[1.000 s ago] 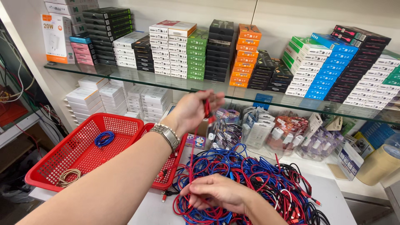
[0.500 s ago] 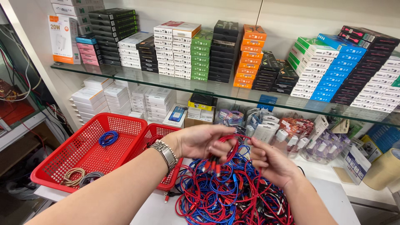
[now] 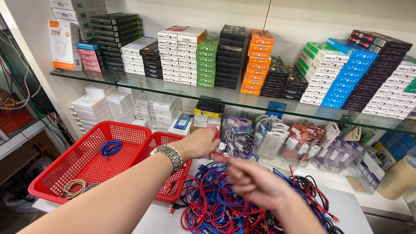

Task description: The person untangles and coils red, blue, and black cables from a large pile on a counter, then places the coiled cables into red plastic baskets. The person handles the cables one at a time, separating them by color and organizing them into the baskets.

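Plastic, metal, glass and card
Perforated glossy plastic baskets [image 3: 130, 134]; shiny metal watch [image 3: 170, 154]; clear glass shelf [image 3: 173, 89]; matt braided cables [image 3: 216, 203].

A pale wall [image 3: 303, 17] backs a glass shelf [image 3: 173, 89] stacked with small coloured boxes [image 3: 255, 60]. Below, a white counter [image 3: 346, 208] runs along it. At far left, loose wires [image 3: 17, 86] hang.

I am looking into a small shop selling phone accessories. A glass shelf [image 3: 173, 89] carries tidy stacks of small coloured boxes [image 3: 255, 60], packaged goods [image 3: 299, 145] crowd beneath it, and red plastic baskets [image 3: 82, 162] sit beside a heap of red and blue cables [image 3: 216, 203].
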